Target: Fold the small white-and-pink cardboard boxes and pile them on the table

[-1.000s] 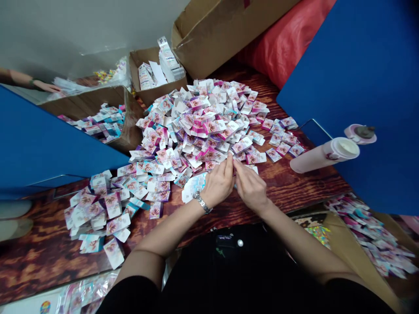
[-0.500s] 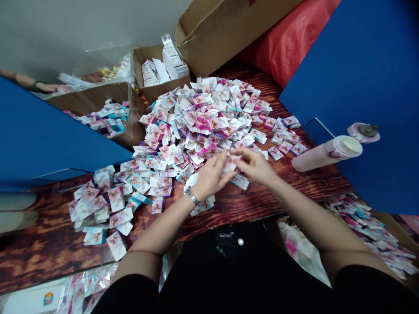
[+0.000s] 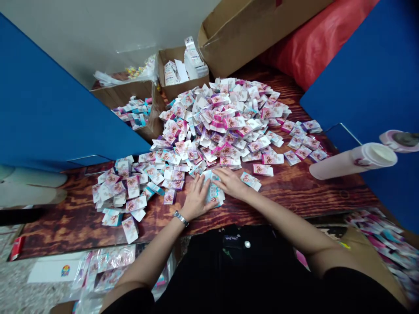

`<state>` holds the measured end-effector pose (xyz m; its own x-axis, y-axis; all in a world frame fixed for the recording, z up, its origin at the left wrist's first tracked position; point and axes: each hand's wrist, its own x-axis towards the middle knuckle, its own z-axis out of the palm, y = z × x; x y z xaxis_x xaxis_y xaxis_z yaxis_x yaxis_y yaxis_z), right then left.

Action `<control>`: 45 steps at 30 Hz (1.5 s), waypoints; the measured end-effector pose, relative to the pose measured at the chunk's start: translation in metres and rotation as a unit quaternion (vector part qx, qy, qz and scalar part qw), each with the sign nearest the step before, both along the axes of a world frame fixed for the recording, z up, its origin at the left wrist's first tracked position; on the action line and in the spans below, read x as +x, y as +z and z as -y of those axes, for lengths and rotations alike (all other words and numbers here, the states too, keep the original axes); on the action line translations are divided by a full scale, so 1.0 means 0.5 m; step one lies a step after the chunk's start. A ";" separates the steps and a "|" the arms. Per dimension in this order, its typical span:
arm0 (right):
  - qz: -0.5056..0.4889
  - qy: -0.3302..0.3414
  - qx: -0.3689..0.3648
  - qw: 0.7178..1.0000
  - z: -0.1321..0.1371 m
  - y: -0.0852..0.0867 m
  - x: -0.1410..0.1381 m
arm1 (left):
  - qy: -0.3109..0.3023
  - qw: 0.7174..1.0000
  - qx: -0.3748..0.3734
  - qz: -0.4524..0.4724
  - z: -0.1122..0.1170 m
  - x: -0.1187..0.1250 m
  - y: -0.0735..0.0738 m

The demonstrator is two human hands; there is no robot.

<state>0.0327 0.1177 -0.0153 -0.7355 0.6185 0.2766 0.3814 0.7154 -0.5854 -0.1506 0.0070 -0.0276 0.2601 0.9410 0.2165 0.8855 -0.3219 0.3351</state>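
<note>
A small stack of printed cards [image 3: 213,191] lies on the wooden table [image 3: 294,192] close to my body. My left hand [image 3: 197,198] rests against its left side with the fingers spread, and a metal wristwatch [image 3: 181,218] sits on that wrist. My right hand [image 3: 231,182] lies on its right side, fingers flat and pointing left. Together the hands hold the stack down on the table. Just beyond them rises a large heap of pink, white and blue cards [image 3: 222,126], and a smaller spread of cards [image 3: 124,196] lies to the left.
Loose cards [image 3: 294,144] lie right of the heap, near a pale pink tumbler [image 3: 353,161] on its side and its lid [image 3: 399,140]. Cardboard boxes [image 3: 183,69] holding cards stand at the back. Blue panels [image 3: 55,100] flank the table, with plastic bags [image 3: 104,266] below its front edge.
My hands have dropped from above the heap onto the stack on the table. The whole view has shifted right, and the other person's arm at the upper left has gone from view.
</note>
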 end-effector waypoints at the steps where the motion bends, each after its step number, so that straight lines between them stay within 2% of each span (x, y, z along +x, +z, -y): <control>1: 0.039 -0.009 0.011 0.999 0.004 -0.022 -0.020 | -0.001 1.000 -0.016 -0.018 0.002 0.002 -0.008; 3: 0.096 -0.020 0.031 0.995 0.002 -0.051 -0.046 | 0.014 0.998 -0.036 -0.043 0.003 0.006 -0.020; 6: 0.117 -0.018 0.056 0.991 -0.002 -0.066 -0.047 | 0.032 0.997 -0.038 -0.059 0.002 0.017 -0.030; 12: 0.109 -0.054 0.078 0.990 0.000 -0.084 0.039 | 0.004 0.997 -0.034 -0.070 -0.016 0.085 -0.044; 15: 0.113 -0.076 0.092 0.986 -0.019 -0.076 0.088 | -0.004 0.996 -0.044 -0.076 -0.048 0.131 -0.048; 18: 0.090 -0.091 0.132 0.983 -0.031 -0.047 0.133 | -0.021 0.995 -0.059 -0.074 -0.081 0.158 -0.047; 21: 0.080 -0.045 0.136 0.986 -0.021 -0.024 0.170 | -0.043 0.995 -0.070 -0.062 -0.101 0.152 -0.040; 24: 0.089 0.007 0.121 0.989 -0.004 -0.031 0.190 | -0.065 0.994 -0.081 -0.034 -0.106 0.130 -0.026; 27: 0.093 -0.003 0.140 0.986 0.003 -0.057 0.194 | -0.059 0.996 -0.062 0.003 -0.099 0.115 -0.010; 30: 0.092 -0.012 0.147 0.985 0.005 -0.069 0.193 | -0.025 0.999 -0.026 0.035 -0.082 0.121 0.003; 38: 0.121 0.025 0.103 0.987 0.001 -0.037 0.202 | 0.079 0.994 -0.006 0.070 -0.015 0.170 0.005; 45: 0.173 0.006 0.130 0.976 0.006 -0.024 0.193 | 0.084 0.996 -0.011 -0.008 -0.001 0.197 0.015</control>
<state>0.1292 0.1145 -0.0275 -0.8199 0.5505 0.1572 0.5141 0.8287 -0.2213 -0.0522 0.0075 -0.0203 0.1013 0.9759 0.1931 0.9313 -0.1613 0.3265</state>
